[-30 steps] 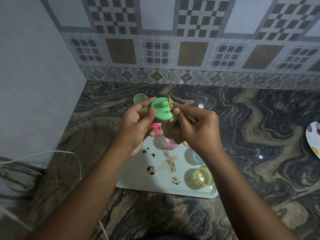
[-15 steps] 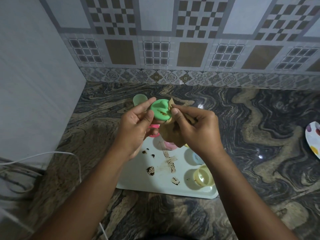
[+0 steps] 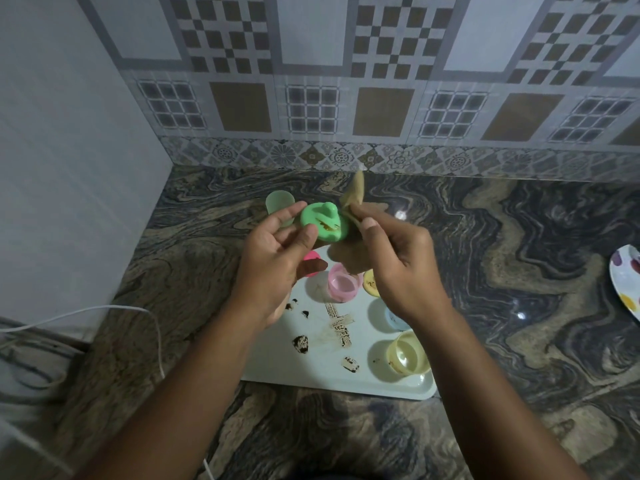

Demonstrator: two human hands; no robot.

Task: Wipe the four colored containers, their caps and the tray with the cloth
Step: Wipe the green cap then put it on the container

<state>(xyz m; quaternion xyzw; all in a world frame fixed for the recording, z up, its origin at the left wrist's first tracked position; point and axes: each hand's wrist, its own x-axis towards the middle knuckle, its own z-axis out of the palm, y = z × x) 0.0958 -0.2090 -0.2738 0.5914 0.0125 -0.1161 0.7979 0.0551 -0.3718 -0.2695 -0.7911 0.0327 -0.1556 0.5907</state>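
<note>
Head camera looks down on my two hands, raised above the far end of the tray (image 3: 277, 362). My left hand (image 3: 277, 258) pinches the green cap (image 3: 323, 221) by its rim, index finger on the left edge and thumb on the near edge. The cap is round, so it has no real long axis. Its broad face is turned up toward me and slightly tilted, with the raised knob on its far side and brown smears across the middle.

My right hand (image 3: 398, 271) grips the beige cloth (image 3: 353, 195), thumb and fingers closed on it right against the cap's right edge. The cloth runs lengthwise from far to near: one end sticks up past my fingers toward the tiled wall (image 3: 381, 98), and the rest hangs under my hand toward the tray.

The green container (image 3: 278, 202) stands upright on the marbled surface (image 3: 519, 271), beyond the tray and just behind my left index finger. On the tray stand the pink container (image 3: 343, 287), mouth up, the blue container (image 3: 394, 318), partly hidden by my right wrist, and the yellow container (image 3: 408, 353) at the near right corner. A pink cap (image 3: 311, 261) peeks out behind my left fingers, and a yellow cap (image 3: 370, 284) lies beside the pink container. Brown smudges mark the tray's middle. A white cable (image 3: 104, 310) lies at the left, and a spotted plate (image 3: 627, 282) at the right edge.
</note>
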